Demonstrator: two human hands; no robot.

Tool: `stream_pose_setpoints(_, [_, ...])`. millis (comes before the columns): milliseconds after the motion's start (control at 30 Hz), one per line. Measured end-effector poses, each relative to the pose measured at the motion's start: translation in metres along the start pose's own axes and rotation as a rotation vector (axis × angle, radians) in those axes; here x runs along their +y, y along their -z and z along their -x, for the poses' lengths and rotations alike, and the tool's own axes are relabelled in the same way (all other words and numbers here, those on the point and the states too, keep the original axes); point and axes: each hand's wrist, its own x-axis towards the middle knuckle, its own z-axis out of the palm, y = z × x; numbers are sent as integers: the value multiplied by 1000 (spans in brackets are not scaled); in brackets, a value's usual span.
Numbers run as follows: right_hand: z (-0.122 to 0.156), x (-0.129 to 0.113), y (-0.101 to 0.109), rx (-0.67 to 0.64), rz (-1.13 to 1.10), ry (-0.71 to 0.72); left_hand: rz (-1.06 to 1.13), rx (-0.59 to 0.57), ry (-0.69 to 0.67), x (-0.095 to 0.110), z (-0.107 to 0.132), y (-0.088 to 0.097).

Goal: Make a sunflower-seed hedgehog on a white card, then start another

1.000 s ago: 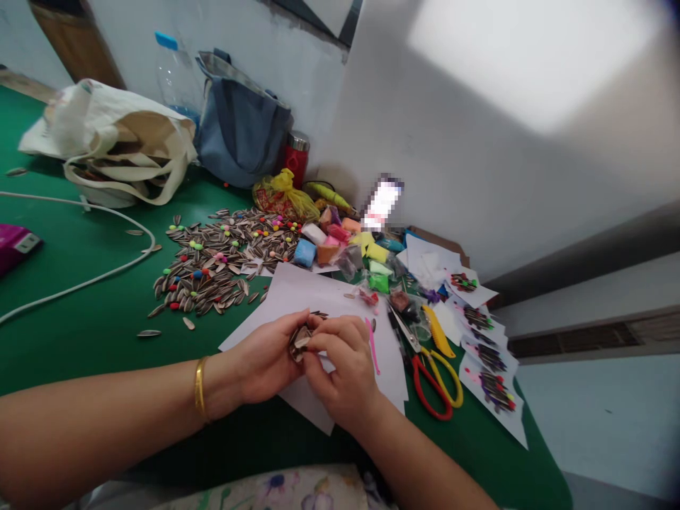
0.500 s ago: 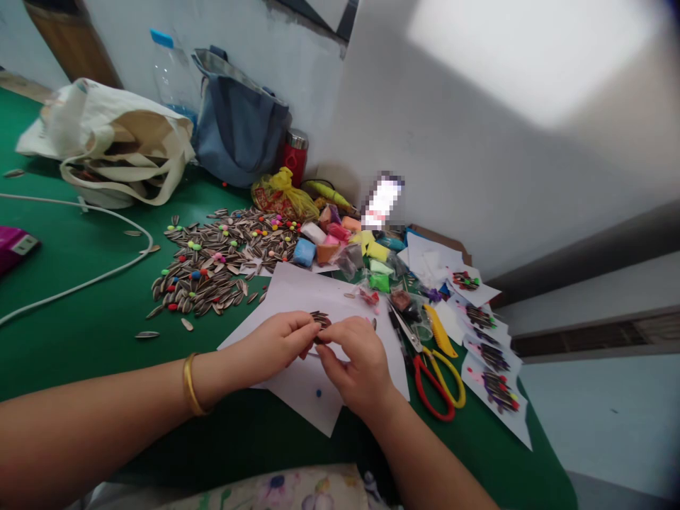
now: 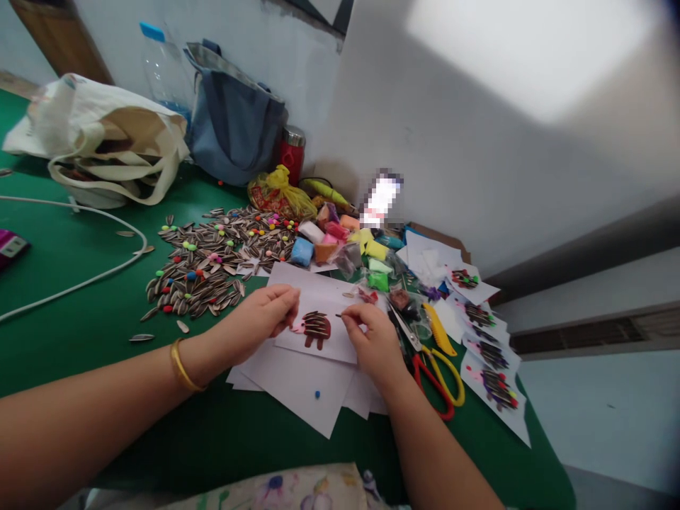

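Observation:
A brown clay hedgehog [image 3: 321, 331] with a pink snout and sunflower seeds for spines lies on a sheet of white paper [image 3: 290, 281]. My right hand [image 3: 375, 347], just right of the hedgehog, pinches a dark sunflower seed [image 3: 340, 316] between thumb and finger. To the hedgehog's left, my left hand [image 3: 265, 315] is closed with its fingers curled in; what they hold, if anything, is hidden. A gold bangle [image 3: 183, 365] circles the left wrist. Below the hedgehog, a small blue piece [image 3: 317, 394] rests on the paper.
A heap of sunflower seeds [image 3: 207, 276] with coloured bits spreads at left. Packets of coloured clay [image 3: 324, 253] lie behind the paper. Scissors [image 3: 433, 386] and a yellow cutter [image 3: 439, 330] are at right, beside finished hedgehog cards [image 3: 496, 389]. A white cable [image 3: 79, 283] crosses the left side.
My hands were together over the hedgehog and have moved apart, uncovering it. The left went left and up; the right went right and now shows a seed in its pinch.

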Motion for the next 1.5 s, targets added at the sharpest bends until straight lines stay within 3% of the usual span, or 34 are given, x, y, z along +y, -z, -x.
stream_pose_setpoints(133, [-2, 9, -10, -95, 36, -90, 72, 88, 33, -2, -11, 7])
stream_pose_setpoints(367, [-4, 6, -17, -134, 80, -103, 93, 115, 56, -4, -13, 4])
stream_pose_setpoints(967, [-7, 7, -23, -187, 193, -35, 26, 81, 88, -9, -15, 5])
stream_pose_setpoints(1500, [-16, -4, -19, -260, 271, -81, 14, 90, 106, -8, -15, 4])
